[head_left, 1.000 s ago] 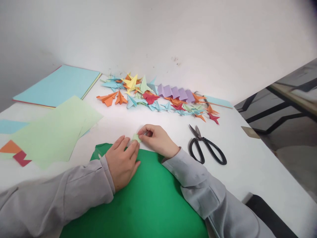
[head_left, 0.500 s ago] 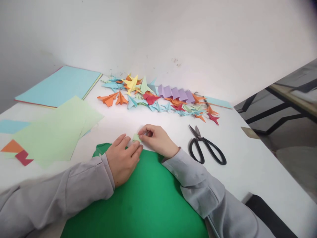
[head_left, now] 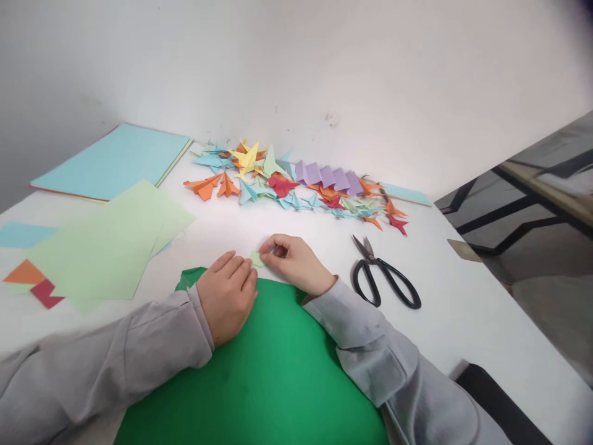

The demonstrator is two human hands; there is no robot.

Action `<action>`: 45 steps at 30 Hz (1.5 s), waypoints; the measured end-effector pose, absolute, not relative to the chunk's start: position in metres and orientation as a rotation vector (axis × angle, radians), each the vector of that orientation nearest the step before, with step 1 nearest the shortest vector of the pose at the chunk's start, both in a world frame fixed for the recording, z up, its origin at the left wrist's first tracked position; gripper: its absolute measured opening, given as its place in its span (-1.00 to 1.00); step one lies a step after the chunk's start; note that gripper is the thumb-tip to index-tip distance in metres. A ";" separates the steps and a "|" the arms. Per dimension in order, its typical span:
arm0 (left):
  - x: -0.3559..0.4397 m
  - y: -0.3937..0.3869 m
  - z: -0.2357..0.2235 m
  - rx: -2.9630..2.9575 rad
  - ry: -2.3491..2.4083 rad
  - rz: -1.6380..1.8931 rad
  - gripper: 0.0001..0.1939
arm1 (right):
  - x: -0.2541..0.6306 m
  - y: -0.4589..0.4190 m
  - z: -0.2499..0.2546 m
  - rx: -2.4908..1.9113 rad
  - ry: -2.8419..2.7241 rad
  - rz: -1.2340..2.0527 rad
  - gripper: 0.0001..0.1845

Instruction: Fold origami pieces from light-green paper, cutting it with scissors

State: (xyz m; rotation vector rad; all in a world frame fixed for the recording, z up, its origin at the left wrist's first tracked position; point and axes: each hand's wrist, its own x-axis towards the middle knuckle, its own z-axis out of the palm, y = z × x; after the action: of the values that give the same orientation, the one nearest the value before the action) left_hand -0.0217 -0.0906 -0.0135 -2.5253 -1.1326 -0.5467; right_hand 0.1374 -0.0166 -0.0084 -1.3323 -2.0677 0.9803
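A small folded piece of light green paper (head_left: 256,259) lies on the white table just beyond the green surface in front of me. My right hand (head_left: 296,262) pinches its right edge between thumb and forefinger. At the paper's left side rests my left hand (head_left: 228,296), palm down, fingers stretched out with their tips close to the edge. Whether those fingertips press on the paper I cannot tell. Black-handled scissors (head_left: 385,272) lie to the right of my right hand, blades slightly apart.
Several folded paper figures (head_left: 282,185) line the wall, with a purple pleated strip (head_left: 328,177) among them. Light green sheets (head_left: 106,247), a stack of blue paper (head_left: 115,161) and orange and red scraps (head_left: 45,293) lie left. A black object (head_left: 495,402) sits at lower right.
My left hand has drawn back slightly to the left, baring more of the light green paper, which now looks flatter. The right hand keeps its pinch in nearly the same place.
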 end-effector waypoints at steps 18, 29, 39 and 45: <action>-0.033 -0.077 -0.005 -2.598 -1.587 -1.284 -0.86 | 0.145 -0.022 -0.015 -1.186 -1.756 0.935 -0.90; -0.030 -0.073 -0.007 -2.689 -1.399 -1.358 -0.72 | 0.112 -0.052 0.002 -1.014 -1.001 1.558 -0.73; -0.050 -0.037 -0.009 -2.603 -1.195 -0.900 -0.75 | 0.144 -0.025 -0.014 -0.968 -1.906 0.562 -0.82; -0.057 -0.025 -0.013 -2.625 -1.199 -0.704 -0.73 | 0.149 -0.017 -0.024 -0.912 -2.235 0.287 -0.86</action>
State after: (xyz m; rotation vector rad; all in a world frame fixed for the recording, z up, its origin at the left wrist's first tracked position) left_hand -0.0565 -0.0254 -0.0128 -2.6250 -1.1989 -0.7035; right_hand 0.1493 -0.0168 -0.0236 -0.9120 -2.2346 0.2871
